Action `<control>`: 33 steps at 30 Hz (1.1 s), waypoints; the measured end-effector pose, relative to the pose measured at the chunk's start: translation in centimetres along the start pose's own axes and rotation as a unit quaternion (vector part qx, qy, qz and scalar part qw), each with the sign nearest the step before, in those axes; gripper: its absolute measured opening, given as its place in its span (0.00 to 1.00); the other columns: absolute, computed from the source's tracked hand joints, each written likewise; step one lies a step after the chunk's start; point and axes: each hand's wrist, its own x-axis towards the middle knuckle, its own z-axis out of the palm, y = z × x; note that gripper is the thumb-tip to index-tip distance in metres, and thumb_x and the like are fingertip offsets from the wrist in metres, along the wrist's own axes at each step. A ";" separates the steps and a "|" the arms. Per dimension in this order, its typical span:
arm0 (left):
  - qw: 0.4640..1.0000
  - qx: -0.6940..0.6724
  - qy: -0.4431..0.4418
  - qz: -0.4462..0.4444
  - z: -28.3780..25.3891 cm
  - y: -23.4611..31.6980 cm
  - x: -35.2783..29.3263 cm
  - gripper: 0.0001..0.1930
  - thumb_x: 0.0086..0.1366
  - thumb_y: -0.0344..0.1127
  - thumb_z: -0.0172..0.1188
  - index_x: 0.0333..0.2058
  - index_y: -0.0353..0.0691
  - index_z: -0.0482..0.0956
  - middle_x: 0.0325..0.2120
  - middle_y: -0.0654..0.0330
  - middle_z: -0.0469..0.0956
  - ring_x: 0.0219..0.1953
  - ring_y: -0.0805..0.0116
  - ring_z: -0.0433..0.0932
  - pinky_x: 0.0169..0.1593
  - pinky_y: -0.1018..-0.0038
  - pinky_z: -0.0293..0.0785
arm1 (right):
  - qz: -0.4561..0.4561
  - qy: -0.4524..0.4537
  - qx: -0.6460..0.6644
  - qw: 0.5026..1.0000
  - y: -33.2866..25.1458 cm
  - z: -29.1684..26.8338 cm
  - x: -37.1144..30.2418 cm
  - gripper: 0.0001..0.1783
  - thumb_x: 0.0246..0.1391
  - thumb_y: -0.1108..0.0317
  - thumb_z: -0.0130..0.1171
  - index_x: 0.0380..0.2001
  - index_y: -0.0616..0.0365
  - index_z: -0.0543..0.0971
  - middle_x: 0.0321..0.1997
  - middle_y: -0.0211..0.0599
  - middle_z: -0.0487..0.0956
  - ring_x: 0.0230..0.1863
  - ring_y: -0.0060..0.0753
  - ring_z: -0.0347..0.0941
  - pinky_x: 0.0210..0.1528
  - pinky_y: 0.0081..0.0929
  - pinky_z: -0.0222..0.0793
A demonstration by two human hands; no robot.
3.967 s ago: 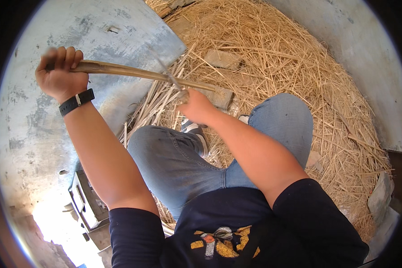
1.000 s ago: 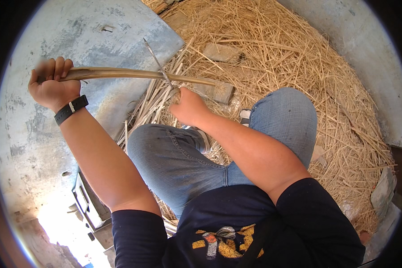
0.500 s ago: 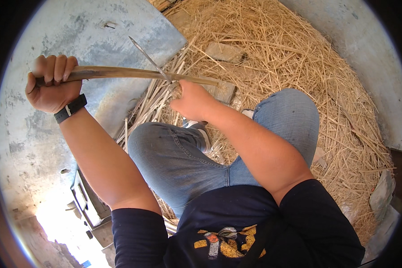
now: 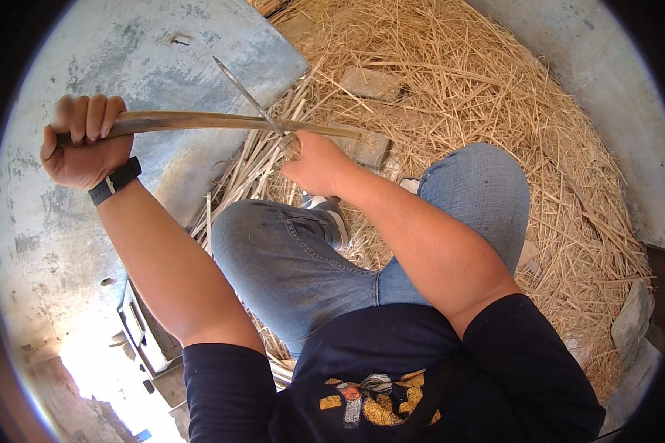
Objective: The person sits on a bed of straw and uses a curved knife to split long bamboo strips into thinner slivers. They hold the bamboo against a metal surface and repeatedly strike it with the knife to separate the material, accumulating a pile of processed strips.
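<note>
Nearest is the dark shirt with a yellow, orange and white print low on its front, and beyond it the blue jeans, knees bent and apart. Both bare forearms reach out past the knees. The right hand is wrapped around the handle of a knife, its fingers folded in; the narrow blade points away and to the left, crossing the stick just past the hand — whether the edge is biting into it, I cannot tell. The left hand, with a black watch on the wrist, is curled tightly about the stick's left end. The stick, long, brown and slightly bowed, runs from that fist across to the right, its far end over a flat block; contact there is unclear. Below the hands, two shoes show in part beside the jeans. Pale strips lie in a heap under the stick, next to the bluish, stained wall on the left. Farther out, loose straw covers the ground — a brick sits in it beyond the block, and a grey stone stands at the right edge.
</note>
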 end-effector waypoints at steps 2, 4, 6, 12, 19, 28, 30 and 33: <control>1.000 0.002 0.000 0.001 0.1 0.0 0.0 0.12 0.51 0.44 0.68 0.24 0.49 0.73 0.11 0.74 0.61 0.16 0.78 0.56 0.26 0.78 0.56 | 0.006 -0.004 0.004 1.000 -0.1 -0.1 -0.1 0.31 0.51 0.62 0.60 0.53 0.75 0.72 0.42 0.62 0.81 0.44 0.53 0.81 0.48 0.40 0.75; 1.000 0.006 0.003 0.004 0.3 -0.2 0.1 0.12 0.52 0.44 0.68 0.24 0.49 0.73 0.11 0.74 0.61 0.16 0.78 0.56 0.26 0.78 0.56 | 0.002 0.003 0.007 1.000 0.0 -0.1 -0.1 0.31 0.51 0.62 0.60 0.53 0.75 0.72 0.42 0.62 0.81 0.44 0.52 0.81 0.48 0.40 0.75; 1.000 0.007 0.004 0.006 0.4 -0.2 0.2 0.12 0.52 0.44 0.68 0.24 0.49 0.73 0.11 0.74 0.60 0.16 0.77 0.56 0.26 0.78 0.56 | 0.000 0.005 0.009 1.000 0.1 0.0 -0.1 0.30 0.51 0.63 0.60 0.53 0.75 0.73 0.42 0.62 0.81 0.45 0.52 0.81 0.48 0.40 0.75; 1.000 0.001 0.008 0.008 0.3 -0.2 0.2 0.12 0.52 0.44 0.67 0.25 0.48 0.73 0.12 0.74 0.60 0.16 0.77 0.56 0.26 0.77 0.56 | 0.025 -0.018 0.008 0.999 -0.6 -0.7 -0.3 0.31 0.52 0.62 0.59 0.56 0.73 0.72 0.52 0.64 0.79 0.55 0.57 0.77 0.58 0.42 0.72; 1.000 0.003 0.005 0.017 0.8 -0.3 -0.1 0.12 0.55 0.44 0.65 0.26 0.47 0.73 0.12 0.73 0.60 0.17 0.76 0.56 0.26 0.76 0.57 | 0.006 0.002 0.001 1.000 0.0 -0.2 -0.3 0.31 0.51 0.61 0.60 0.53 0.74 0.72 0.44 0.63 0.81 0.47 0.54 0.79 0.51 0.41 0.73; 0.999 -0.001 -0.005 0.037 0.9 -0.7 -0.4 0.11 0.59 0.46 0.61 0.27 0.47 0.76 0.13 0.73 0.59 0.16 0.77 0.52 0.25 0.76 0.51 | 0.013 -0.017 0.013 1.000 0.1 -0.1 -0.1 0.32 0.52 0.62 0.59 0.55 0.75 0.71 0.47 0.64 0.80 0.48 0.54 0.79 0.52 0.41 0.73; 0.999 0.000 -0.005 0.037 0.9 -0.7 -0.5 0.11 0.59 0.46 0.61 0.28 0.47 0.76 0.13 0.73 0.59 0.16 0.77 0.52 0.25 0.75 0.51 | 0.031 -0.038 0.016 0.999 -0.6 -0.5 -0.3 0.34 0.52 0.62 0.59 0.57 0.76 0.70 0.52 0.66 0.79 0.55 0.57 0.77 0.59 0.42 0.72; 0.999 0.011 0.003 0.034 0.9 -0.7 -0.5 0.11 0.58 0.46 0.64 0.27 0.48 0.75 0.13 0.73 0.60 0.17 0.77 0.54 0.26 0.76 0.54 | 0.027 -0.037 0.010 0.999 -0.6 -0.6 -0.5 0.34 0.52 0.62 0.59 0.58 0.76 0.70 0.52 0.66 0.79 0.56 0.58 0.77 0.59 0.42 0.72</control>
